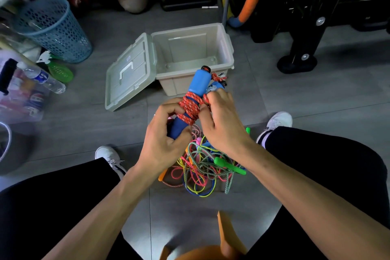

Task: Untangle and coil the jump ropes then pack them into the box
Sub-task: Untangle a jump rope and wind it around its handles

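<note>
Head view shows the left hand (166,133) gripping blue handles (196,88) while the right hand (221,120) pinches the red rope (190,107) wound around them, nearly bundled, yet the box (230,48) is empty and a tangle (202,167) remains on the floor.

Dim, cool light falls from above onto the grey tiled floor (295,99), leaving the shelving at the top nearly black, while the centre stays sharp, the left edge with the blue basket (52,29) smears into blur, and the wide lens bends the frame's margins.
</note>
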